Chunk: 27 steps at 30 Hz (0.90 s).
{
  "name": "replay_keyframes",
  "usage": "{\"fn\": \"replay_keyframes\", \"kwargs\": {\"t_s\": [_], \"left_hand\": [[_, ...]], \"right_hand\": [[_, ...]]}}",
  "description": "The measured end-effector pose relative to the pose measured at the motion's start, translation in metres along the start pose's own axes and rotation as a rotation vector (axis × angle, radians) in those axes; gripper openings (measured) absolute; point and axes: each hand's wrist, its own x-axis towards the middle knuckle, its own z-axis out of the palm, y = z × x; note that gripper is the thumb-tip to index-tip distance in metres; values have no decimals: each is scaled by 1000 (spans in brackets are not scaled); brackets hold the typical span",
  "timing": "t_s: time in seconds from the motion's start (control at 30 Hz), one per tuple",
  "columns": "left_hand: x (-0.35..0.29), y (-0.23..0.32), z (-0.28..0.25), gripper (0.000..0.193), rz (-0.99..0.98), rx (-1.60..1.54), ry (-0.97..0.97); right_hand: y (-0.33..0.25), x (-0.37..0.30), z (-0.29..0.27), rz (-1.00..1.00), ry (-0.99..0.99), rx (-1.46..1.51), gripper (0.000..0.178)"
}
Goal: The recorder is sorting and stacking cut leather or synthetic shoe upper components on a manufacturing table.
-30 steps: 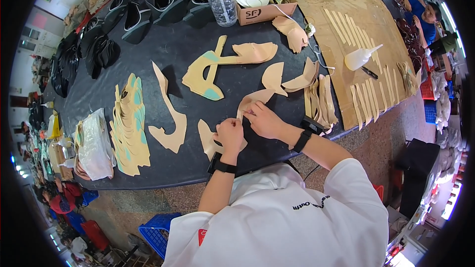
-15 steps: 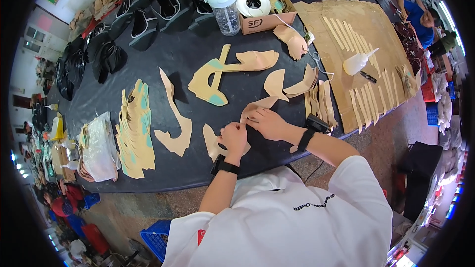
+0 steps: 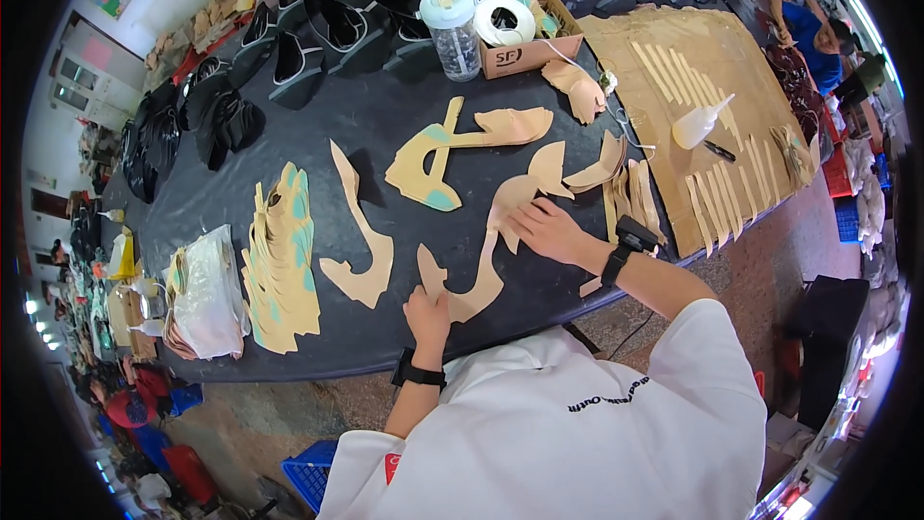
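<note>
A beige, curved leather-like piece (image 3: 478, 299) lies on the dark table in front of me, stretching between both hands. My left hand (image 3: 426, 319) pinches its lower-left end. With fingers laid out over its upper-right part, my right hand (image 3: 553, 232) presses near where the piece meets a pointed beige piece (image 3: 548, 169). To the left rests a similar hooked piece (image 3: 362, 274). Farther away is a beige piece with green patches (image 3: 421, 166), joined by a strip. A fanned stack of beige pieces (image 3: 279, 274) stands at the left. Both wrists wear black bands.
A cardboard sheet (image 3: 664, 120) at right bears beige strips, a white squeeze bottle (image 3: 695, 126) and a black pen (image 3: 719, 150). A lidded clear jug (image 3: 452, 37) stands beside a cardboard box (image 3: 529, 54) holding a white roll. Black shoe-like parts (image 3: 337, 29) line the far side.
My hands have moved apart, the left down and leftward, the right to the right. The curved piece, formerly mostly covered by them, now lies spread out. The view has shifted slightly.
</note>
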Motion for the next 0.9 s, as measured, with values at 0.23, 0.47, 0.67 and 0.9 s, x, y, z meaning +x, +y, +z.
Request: {"fn": "replay_keyframes", "kwargs": {"t_s": [0.23,0.47,0.67,0.9], "left_hand": [[1,-16,-28,25,91,-247,-124],[4,-48,-25,40,111,-348,-40],[21,-90,-67,42,196,-15,308],[82,-162,-132,27,21,479,317]], "right_hand": [[13,28,20,-9,220,-119,19],[1,43,26,16,81,-66,30],[-28,44,-5,124,89,-116,38],[-93,66,-24,138,117,97,33]]}}
